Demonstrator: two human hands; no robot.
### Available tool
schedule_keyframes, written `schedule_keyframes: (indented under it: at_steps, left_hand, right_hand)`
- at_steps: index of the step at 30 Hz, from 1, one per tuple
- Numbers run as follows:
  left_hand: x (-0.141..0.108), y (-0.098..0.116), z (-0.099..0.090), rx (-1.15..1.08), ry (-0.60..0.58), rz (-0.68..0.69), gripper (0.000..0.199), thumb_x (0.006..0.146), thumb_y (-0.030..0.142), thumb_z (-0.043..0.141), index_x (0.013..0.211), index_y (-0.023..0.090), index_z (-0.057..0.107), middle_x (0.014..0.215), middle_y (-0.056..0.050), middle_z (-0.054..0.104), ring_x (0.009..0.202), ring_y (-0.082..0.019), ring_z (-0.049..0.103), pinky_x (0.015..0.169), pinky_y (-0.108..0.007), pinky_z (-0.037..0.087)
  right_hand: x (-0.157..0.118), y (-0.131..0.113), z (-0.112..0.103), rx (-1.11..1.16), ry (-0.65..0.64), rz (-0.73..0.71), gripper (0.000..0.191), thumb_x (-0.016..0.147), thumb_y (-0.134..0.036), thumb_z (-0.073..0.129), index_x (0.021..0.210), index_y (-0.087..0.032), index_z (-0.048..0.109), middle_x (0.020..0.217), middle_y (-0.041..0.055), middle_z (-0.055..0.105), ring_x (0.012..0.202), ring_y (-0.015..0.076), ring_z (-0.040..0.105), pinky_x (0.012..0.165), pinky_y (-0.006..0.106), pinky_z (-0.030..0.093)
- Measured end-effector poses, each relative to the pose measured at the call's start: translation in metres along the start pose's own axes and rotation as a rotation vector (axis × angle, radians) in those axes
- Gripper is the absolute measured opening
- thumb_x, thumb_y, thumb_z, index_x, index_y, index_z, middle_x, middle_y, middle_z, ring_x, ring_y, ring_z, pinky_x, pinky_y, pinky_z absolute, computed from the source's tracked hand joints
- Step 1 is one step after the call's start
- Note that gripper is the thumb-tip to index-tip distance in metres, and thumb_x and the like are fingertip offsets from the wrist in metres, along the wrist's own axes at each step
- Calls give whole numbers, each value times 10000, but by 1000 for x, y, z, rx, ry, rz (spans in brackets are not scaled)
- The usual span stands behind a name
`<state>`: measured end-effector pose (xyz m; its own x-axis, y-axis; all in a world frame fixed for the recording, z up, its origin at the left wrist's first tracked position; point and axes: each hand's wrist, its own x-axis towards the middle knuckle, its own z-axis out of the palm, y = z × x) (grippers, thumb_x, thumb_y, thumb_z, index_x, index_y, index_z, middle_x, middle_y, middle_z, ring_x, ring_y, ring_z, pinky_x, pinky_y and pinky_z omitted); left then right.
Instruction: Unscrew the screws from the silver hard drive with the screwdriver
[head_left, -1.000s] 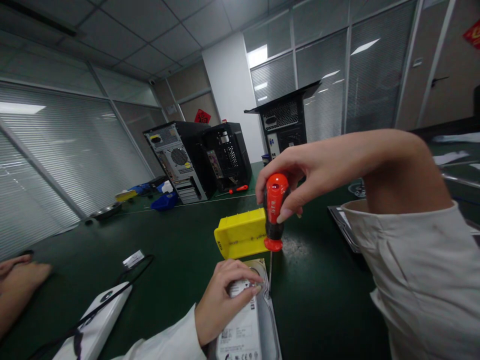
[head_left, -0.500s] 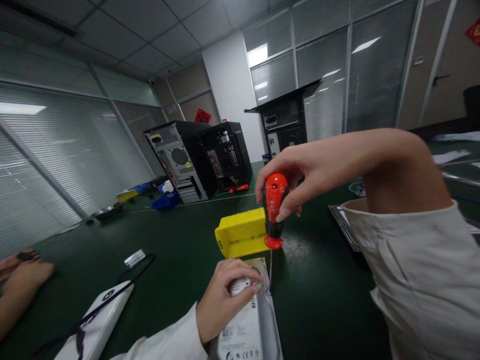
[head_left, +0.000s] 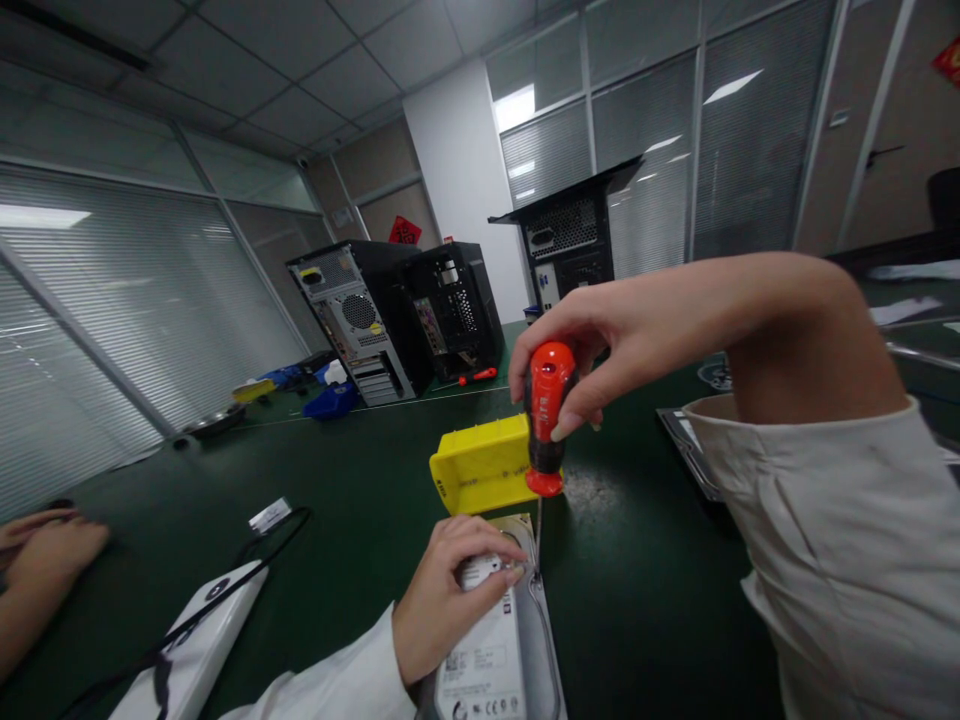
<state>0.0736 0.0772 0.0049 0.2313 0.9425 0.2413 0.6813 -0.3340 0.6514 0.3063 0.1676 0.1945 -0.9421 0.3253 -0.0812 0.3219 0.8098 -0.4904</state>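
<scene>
— What's being worked on, and where is it?

— A hard drive [head_left: 499, 650] lying flat on the green counter [head_left: 360, 500], at the near edge, label side up. Its white label carries barcodes and small print, too small to read. The left hand [head_left: 450, 590] presses down on the drive's far end, fingers curled over the top, holding it steady.

— And the other hand?

— The right hand [head_left: 600, 345] is closed around the top of a screwdriver [head_left: 546, 420] with a red and black handle. The tool stands upright, its thin shaft running down to the drive's far right corner, just beside the left fingertips [head_left: 514, 573]. There is dark lettering on the red part of the handle, but I can't make it out.

— What's nearest beyond that?

— A yellow plastic bin [head_left: 480, 465] sits just behind the drive, partly hidden by the screwdriver handle. It has raised lettering on its front, not legible.

— Further out?

— To the left, a white device [head_left: 199, 640] with a black cable [head_left: 277, 535] across it, and a small white tag [head_left: 268, 515] near the cable. Another person's hand [head_left: 49, 545] rests on the counter at the far left edge. At the far end stand three open computer towers [head_left: 360, 320], with a second red screwdriver [head_left: 478, 377] lying before them and a blue bin [head_left: 330, 402] close by. A red sign [head_left: 405, 231] with dark characters hangs on the back wall; I can't read them.
</scene>
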Motion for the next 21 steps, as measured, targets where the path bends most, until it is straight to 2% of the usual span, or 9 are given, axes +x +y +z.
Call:
schedule_keyframes:
  at_steps: [13,21]
  left_hand:
    - [0,0,1,-18,4,22,87,777,219,650,844,230,703,870,-26,658,906,-223,554,856,-367,342]
    - [-1,1,1,-21,3,7,88,771,217,652,839,224,707,872,-29,655,907,-226,554,850,-365,343]
  right_hand:
    - [0,0,2,-21,19,33,494,678,-480,623,1096,-228,546,1033,-12,600,870,117,592,681,190,484]
    - [1,2,2,-12,5,38,482,698,-473,603,1106,-226,537,1016,-9,605,849,113,594,661,184,476]
